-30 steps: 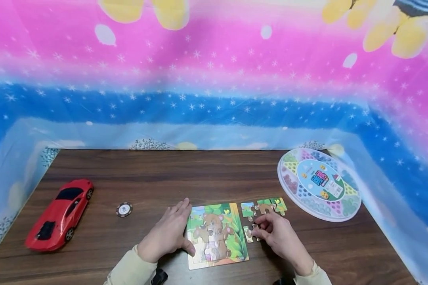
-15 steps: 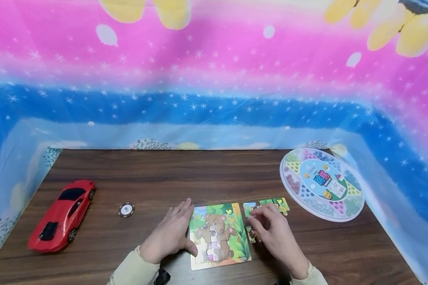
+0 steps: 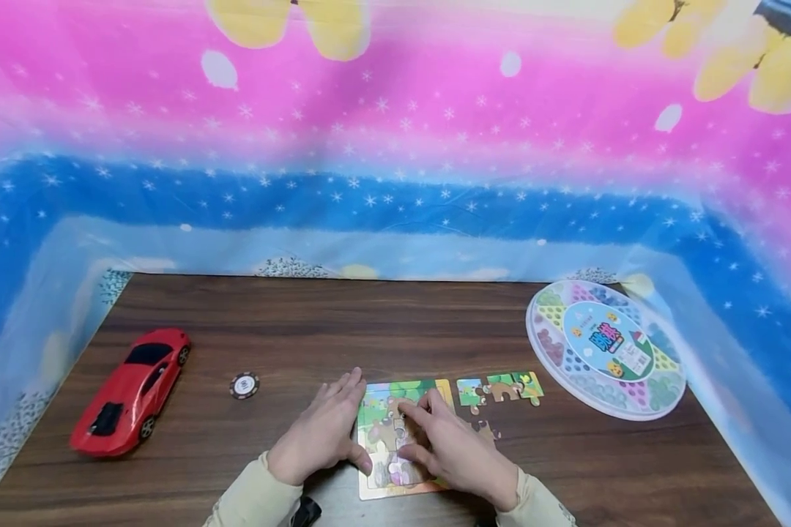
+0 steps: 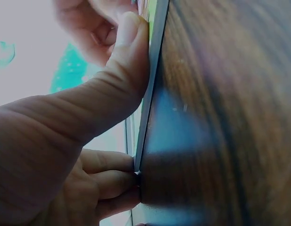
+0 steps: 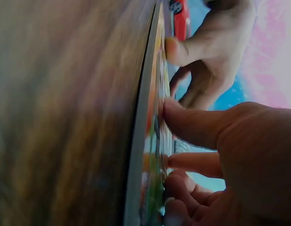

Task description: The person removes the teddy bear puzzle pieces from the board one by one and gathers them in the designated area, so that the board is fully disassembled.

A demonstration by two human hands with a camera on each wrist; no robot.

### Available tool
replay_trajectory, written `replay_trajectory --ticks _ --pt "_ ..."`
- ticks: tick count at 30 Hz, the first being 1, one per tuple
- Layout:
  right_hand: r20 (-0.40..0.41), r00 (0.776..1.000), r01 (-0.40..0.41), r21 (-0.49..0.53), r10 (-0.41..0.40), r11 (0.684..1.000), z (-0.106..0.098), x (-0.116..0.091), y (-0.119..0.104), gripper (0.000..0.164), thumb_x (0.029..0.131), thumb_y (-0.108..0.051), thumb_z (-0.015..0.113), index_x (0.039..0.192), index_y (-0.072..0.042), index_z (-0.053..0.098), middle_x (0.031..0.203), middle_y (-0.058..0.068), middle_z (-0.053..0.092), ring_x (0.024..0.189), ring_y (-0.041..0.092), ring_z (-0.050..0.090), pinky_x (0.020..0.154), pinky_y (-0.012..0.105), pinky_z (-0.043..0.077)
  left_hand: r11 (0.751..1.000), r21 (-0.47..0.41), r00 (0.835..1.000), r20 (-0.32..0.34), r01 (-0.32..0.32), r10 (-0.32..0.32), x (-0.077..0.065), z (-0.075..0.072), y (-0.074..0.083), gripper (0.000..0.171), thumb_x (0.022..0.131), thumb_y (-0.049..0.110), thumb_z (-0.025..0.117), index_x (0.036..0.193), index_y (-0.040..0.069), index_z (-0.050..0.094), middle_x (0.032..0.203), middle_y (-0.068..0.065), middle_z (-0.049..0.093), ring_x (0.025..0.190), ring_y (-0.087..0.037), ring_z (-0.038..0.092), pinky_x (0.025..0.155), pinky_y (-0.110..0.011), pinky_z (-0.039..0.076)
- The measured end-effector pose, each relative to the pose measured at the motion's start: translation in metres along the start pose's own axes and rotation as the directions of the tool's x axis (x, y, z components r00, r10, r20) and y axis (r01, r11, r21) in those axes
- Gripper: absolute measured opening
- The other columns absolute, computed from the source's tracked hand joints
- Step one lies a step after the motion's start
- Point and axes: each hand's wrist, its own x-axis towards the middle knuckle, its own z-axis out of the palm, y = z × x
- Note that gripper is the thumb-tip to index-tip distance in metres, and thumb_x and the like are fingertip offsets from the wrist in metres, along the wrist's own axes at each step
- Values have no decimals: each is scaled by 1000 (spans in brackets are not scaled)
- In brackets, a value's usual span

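Observation:
A square jigsaw puzzle with a bear picture (image 3: 379,413) lies on the wooden table before me. My left hand (image 3: 319,432) rests along its left edge, fingers extended, thumb on the lower left part. In the left wrist view the thumb (image 4: 128,52) lies on the board's face. Over the right half of the puzzle is my right hand (image 3: 451,446). Its thumb (image 5: 192,125) and index finger touch the surface, spread apart; no piece shows between them. Right of the board lie several loose puzzle pieces (image 3: 503,389); another loose piece (image 3: 485,430) is partly hidden by the right hand.
A red toy car (image 3: 132,395) stands at the left, with a round black-and-white chip (image 3: 244,385) between it and the left hand. At the right lies a round game box with a clear lid (image 3: 606,351). Patterned cloth (image 3: 395,197) hangs behind the table (image 3: 369,315).
My right hand has moved left from the loose pieces onto the puzzle, uncovering several of them. The left hand has stayed at the puzzle's left edge. The head view has shifted slightly.

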Motion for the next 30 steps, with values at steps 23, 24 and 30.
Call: replay_trajectory --ticks 23,24,30 --pt "11 994 -105 180 104 978 1 1 9 43 90 -24 70 128 -10 55 110 4 42 78 4 52 68 20 50 1000 -27 1000 -6 0 0 1 1 1 121 47 40 90 141 -14 38 152 -29 27 141 -43 26 113 -58 22" --pt "8 994 -104 182 105 978 1 1 9 43 90 -24 70 128 -11 54 110 4 42 78 4 52 68 20 50 1000 -27 1000 -7 0 -1 1 1 0 121 46 40 90 141 -14 38 152 -29 27 141 -43 26 113 -58 22" --pt "-14 995 -98 174 102 980 2 1 10 43 88 -24 71 126 -14 52 110 1 44 80 8 52 68 21 50 1000 -28 1000 0 2 -2 2 0 0 120 47 39 91 141 -14 39 152 -29 28 141 -42 26 113 -58 22"
